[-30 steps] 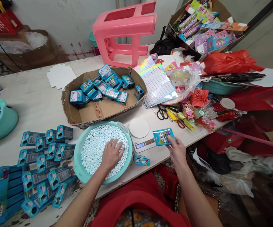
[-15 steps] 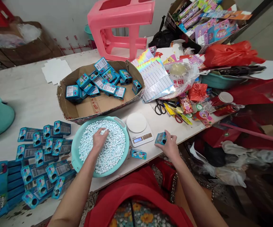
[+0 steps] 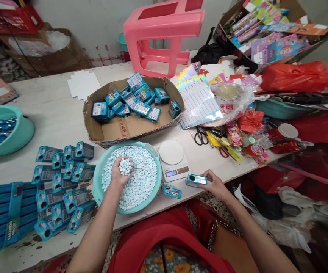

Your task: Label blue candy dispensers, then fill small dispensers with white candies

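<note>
Cupped palm-up, my left hand [image 3: 117,175] holds a heap of small white candies [image 3: 125,166] over a turquoise basin [image 3: 158,175] filled with many loose candies of the same kind [image 3: 141,178]. My right hand [image 3: 214,184] grips one end of a small blue box [image 3: 191,182] at the table's front edge; a dark round hole shows on its upward face. Between basin and right hand lies another blue box [image 3: 172,191]. Just behind it stands a white kitchen scale [image 3: 176,171] with a lit display and a bare round plate.
Behind the basin, a cut-down cardboard box [image 3: 110,131] holds several blue boxes. More blue boxes [image 3: 75,199] stand in rows at left, beside a turquoise bucket [image 3: 22,131] of shiny wrapped pieces. Scissors [image 3: 200,136], sticker sheets [image 3: 199,100] and a pink stool [image 3: 164,22] lie beyond.
My left hand has turned from reaching into the candies to palm up with a heap in it. The right hand has tipped its box so the holed face points up. The view has shifted slightly.
</note>
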### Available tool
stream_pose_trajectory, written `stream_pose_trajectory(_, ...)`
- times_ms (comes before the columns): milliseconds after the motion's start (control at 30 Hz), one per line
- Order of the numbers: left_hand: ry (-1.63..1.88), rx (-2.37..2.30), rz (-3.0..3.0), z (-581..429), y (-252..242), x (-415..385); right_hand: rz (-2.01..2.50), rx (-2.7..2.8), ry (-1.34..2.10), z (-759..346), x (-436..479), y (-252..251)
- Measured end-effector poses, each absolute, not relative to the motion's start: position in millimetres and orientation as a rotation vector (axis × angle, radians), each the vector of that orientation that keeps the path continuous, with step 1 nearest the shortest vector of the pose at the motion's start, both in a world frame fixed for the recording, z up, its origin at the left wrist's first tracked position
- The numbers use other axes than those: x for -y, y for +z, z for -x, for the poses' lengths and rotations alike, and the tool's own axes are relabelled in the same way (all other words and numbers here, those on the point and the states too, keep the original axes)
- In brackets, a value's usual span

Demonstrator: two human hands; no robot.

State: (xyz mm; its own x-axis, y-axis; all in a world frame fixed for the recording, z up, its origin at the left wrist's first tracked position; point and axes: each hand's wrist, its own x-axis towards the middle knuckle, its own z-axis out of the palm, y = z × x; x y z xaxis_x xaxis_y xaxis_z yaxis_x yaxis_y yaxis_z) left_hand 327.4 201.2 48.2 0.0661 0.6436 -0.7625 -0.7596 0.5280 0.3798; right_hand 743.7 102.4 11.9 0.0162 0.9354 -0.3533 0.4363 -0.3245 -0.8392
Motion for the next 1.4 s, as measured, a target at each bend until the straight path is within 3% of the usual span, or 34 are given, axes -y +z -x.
stream_pose_trajectory(167, 1.116, -0.992, 0.147, -327.1, 50.6, -198.7, 1.8, 1.059, 1.09, -711.8, -104.1, 50.7)
stream_pose_trajectory(367, 1.19, -0.869, 0.039, -336.5, 105.1, -193.0, 1.496, 1.64, 0.906, -583.6, -139.8, 114.4)
stream_pose_trajectory(600, 1.442, -1.027, -0.222, -354.1, 131.3, -191.6, 1.355, 1.939, 0.764, -501.0, -157.0, 100.5)
stream_pose_trajectory(1400, 1.52, -1.224, -0.562, -363.7, 134.6, -193.5, 1.417, 1.841, 0.831, -494.5, -163.0, 112.1)
